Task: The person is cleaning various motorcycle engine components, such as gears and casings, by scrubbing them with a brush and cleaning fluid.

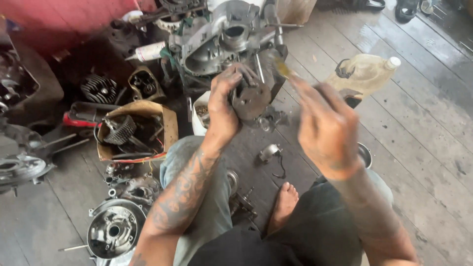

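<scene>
My left hand [224, 106] grips a dark, greasy round metal engine part [251, 101] and holds it up above the floor. My right hand [325, 128] is raised to the right of it, blurred, and holds a thin tool with a yellowish tip [282, 67] that points toward the part. Behind both hands stands a large grey engine casing [221, 42]. My bare foot [285, 204] and knees show below.
A cardboard box [167, 123] with a gear and several parts sits at left. A round engine cover [114, 230] lies at bottom left. A finned cylinder [97, 88], a white tube [148, 51], a plastic jug [364, 71] and a small metal piece [268, 152] rest on the wooden floor.
</scene>
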